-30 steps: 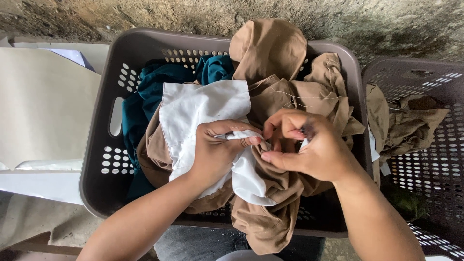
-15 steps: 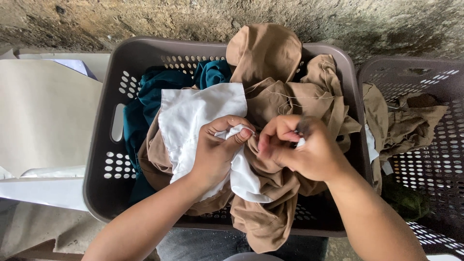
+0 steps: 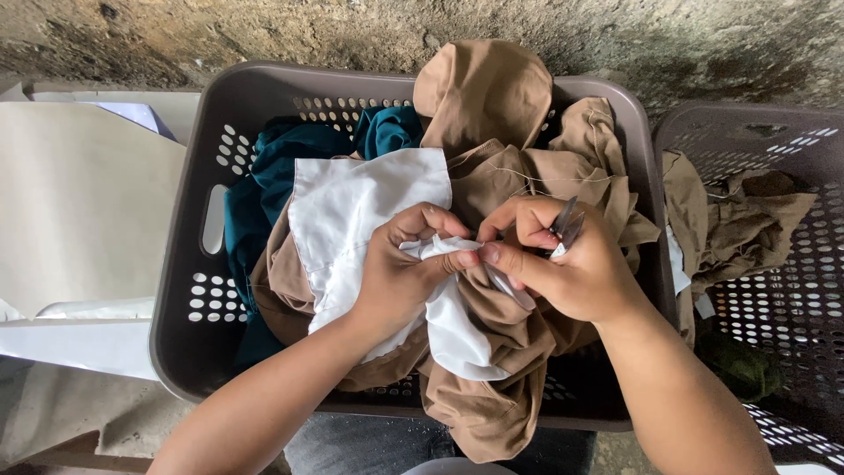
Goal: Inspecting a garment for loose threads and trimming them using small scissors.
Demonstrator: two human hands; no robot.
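Head view, left hand (image 3: 400,273) pinching white cloth (image 3: 369,202), right hand (image 3: 571,264) gripping snips (image 3: 564,224)

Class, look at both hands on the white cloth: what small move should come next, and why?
Probably bring the small metal snips in the right hand to the white cloth bunched in the left hand, since the fingertips already meet there.

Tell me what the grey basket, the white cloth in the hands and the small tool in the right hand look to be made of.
Grey basket: moulded plastic by the look, matte, with punched holes and a handle slot.
White cloth: woven fabric, probably cotton or a blend; it folds softly and shows a stitched edge.
Small tool in the right hand: likely metal, thin grey blades with a dull sheen; largely hidden, so uncertain.
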